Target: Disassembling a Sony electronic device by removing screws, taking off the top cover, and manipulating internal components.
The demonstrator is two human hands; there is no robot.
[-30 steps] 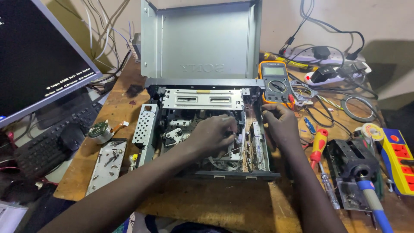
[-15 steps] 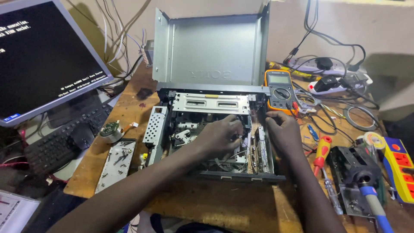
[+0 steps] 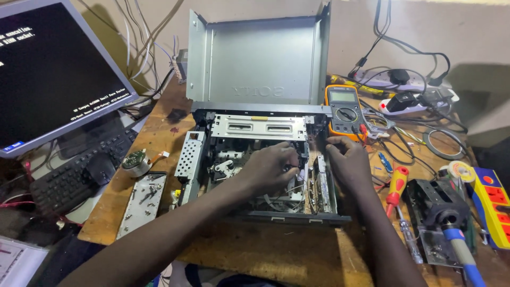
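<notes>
An opened electronic device chassis point(image 3: 234, 143) lies on the wooden bench point(image 3: 276, 252), its grey metal lid point(image 3: 260, 61) standing upright behind it. My left hand point(image 3: 268, 167) reaches into the middle of the chassis, fingers curled over wires and a small part; what it grips is hidden. My right hand point(image 3: 348, 165) rests on the chassis's right side by an upright circuit board point(image 3: 320, 183), fingers bent against the edge. A yellow multimeter point(image 3: 344, 109) lies just behind my right hand.
A monitor point(image 3: 50, 74) and black keyboard point(image 3: 69, 170) stand at left. A removed metal plate point(image 3: 142, 202) and small motor point(image 3: 134, 159) lie left of the chassis. At right are a red-handled screwdriver point(image 3: 396, 188), a black mechanism point(image 3: 435, 204), a power strip point(image 3: 491, 204) and tangled cables point(image 3: 409, 138).
The view has shifted slightly, so everything sits a little further right and lower. Both hands stay inside the chassis with small finger movements.
</notes>
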